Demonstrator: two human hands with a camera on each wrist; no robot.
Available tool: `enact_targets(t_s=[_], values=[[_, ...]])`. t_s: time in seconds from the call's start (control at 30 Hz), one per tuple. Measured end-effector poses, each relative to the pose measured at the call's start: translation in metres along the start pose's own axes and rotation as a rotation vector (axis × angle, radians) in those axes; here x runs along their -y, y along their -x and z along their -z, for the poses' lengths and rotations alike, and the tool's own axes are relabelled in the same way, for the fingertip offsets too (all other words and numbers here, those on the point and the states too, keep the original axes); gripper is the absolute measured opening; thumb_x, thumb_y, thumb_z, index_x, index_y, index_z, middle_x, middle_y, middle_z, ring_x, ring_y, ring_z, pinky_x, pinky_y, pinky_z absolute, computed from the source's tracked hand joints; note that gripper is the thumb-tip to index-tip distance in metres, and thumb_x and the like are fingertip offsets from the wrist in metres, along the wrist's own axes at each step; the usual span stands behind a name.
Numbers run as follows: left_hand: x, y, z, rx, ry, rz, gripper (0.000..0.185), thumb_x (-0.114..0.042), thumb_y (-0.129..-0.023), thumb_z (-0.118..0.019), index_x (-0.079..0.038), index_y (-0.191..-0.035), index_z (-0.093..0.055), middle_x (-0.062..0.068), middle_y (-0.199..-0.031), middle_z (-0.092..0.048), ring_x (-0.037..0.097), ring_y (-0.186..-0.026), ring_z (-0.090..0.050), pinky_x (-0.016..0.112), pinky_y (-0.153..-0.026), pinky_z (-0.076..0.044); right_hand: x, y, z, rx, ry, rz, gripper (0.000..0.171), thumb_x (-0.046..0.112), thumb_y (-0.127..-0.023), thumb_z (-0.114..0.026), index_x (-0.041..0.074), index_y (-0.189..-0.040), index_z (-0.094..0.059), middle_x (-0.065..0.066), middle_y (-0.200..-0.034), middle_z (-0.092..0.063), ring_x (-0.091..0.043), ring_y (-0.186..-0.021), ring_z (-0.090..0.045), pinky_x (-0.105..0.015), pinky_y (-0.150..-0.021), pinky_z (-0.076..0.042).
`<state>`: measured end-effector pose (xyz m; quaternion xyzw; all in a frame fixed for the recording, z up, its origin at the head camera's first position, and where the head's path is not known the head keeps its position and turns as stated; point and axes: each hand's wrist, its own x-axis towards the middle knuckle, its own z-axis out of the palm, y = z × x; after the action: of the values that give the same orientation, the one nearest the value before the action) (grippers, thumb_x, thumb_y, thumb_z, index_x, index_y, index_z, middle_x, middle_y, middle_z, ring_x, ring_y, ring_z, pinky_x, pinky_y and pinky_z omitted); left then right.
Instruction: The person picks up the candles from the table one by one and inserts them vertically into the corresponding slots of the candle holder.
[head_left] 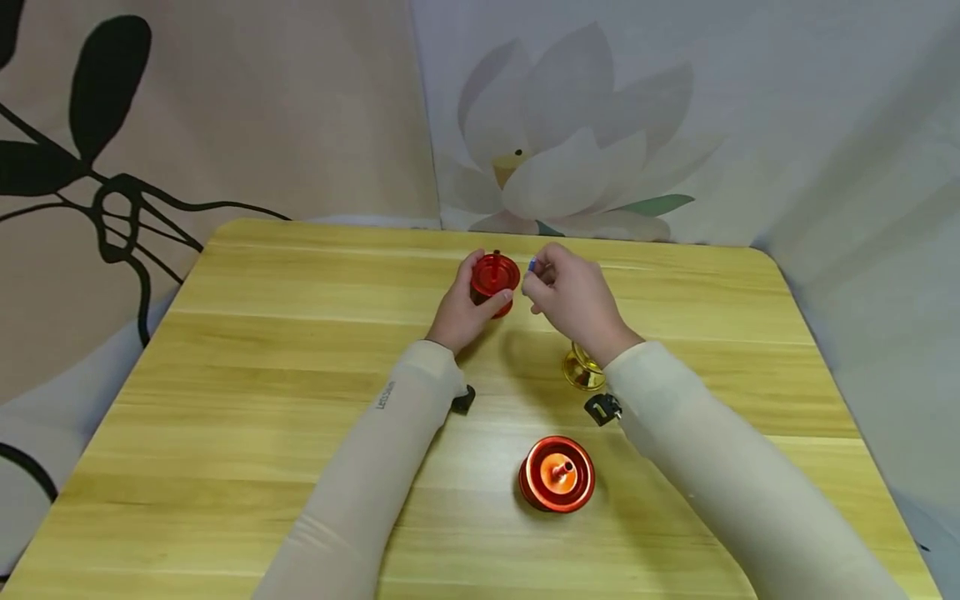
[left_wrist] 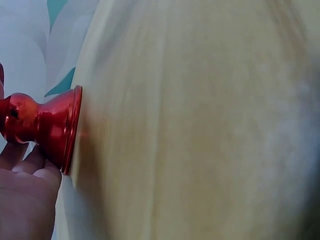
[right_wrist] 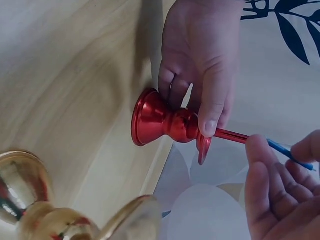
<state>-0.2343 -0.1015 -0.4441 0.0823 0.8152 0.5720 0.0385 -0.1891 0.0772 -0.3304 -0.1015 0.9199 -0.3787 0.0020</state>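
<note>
Two hands at a red candlestick on a wooden table.

Head view: left hand [head_left: 459, 307] curled round the red candlestick [head_left: 495, 282], thumb across its near side; right hand [head_left: 573, 302] just beside it, fingertips pinching a small blue piece [head_left: 532, 265]; behind the right wrist a gold candlestick [head_left: 583, 372], nearer still a second red candlestick [head_left: 557, 473], all on the wooden table [head_left: 262, 375]. Left wrist view: red candlestick [left_wrist: 47, 126] standing base-down on the table [left_wrist: 200, 125], fingers [left_wrist: 35, 172] against its base rim. Right wrist view: left hand [right_wrist: 202, 60] gripping the red candlestick's [right_wrist: 162, 120] stem, thumb on its waist; right-hand fingers [right_wrist: 265, 165] pinching a thin blue candle [right_wrist: 290, 154] just beyond the candlestick's top; gold candlestick [right_wrist: 30, 200] close by, blurred.
</note>
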Motion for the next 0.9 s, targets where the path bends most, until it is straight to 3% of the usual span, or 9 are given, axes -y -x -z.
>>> enact_targets(t_s=[0.37,0.9], values=[[-0.006,0.009,0.000,0.039,0.007,0.015,0.080,-0.035,-0.095,-0.070,-0.022,-0.159,-0.022,0.008,-0.153,-0.044,0.024,-0.138,-0.045,0.039,-0.115,-0.037,0.008,-0.012,0.000,0.016,0.034,-0.056,0.018,0.026,-0.102,-0.053,0.012,-0.112,-0.057,-0.005,-0.098,-0.074,-0.014,-0.067,-0.069,-0.032,-0.053,-0.048],[-0.006,0.023,-0.006,0.080,0.057,-0.014,0.081,-0.035,-0.094,-0.072,-0.021,-0.158,-0.025,0.004,-0.149,-0.048,0.021,-0.133,-0.050,0.037,-0.112,-0.041,0.015,-0.019,-0.005,-0.030,0.124,-0.020,0.023,0.027,-0.104,-0.053,0.009,-0.116,-0.059,-0.006,-0.109,-0.069,-0.023,-0.069,-0.057,-0.034,-0.062,-0.050]])
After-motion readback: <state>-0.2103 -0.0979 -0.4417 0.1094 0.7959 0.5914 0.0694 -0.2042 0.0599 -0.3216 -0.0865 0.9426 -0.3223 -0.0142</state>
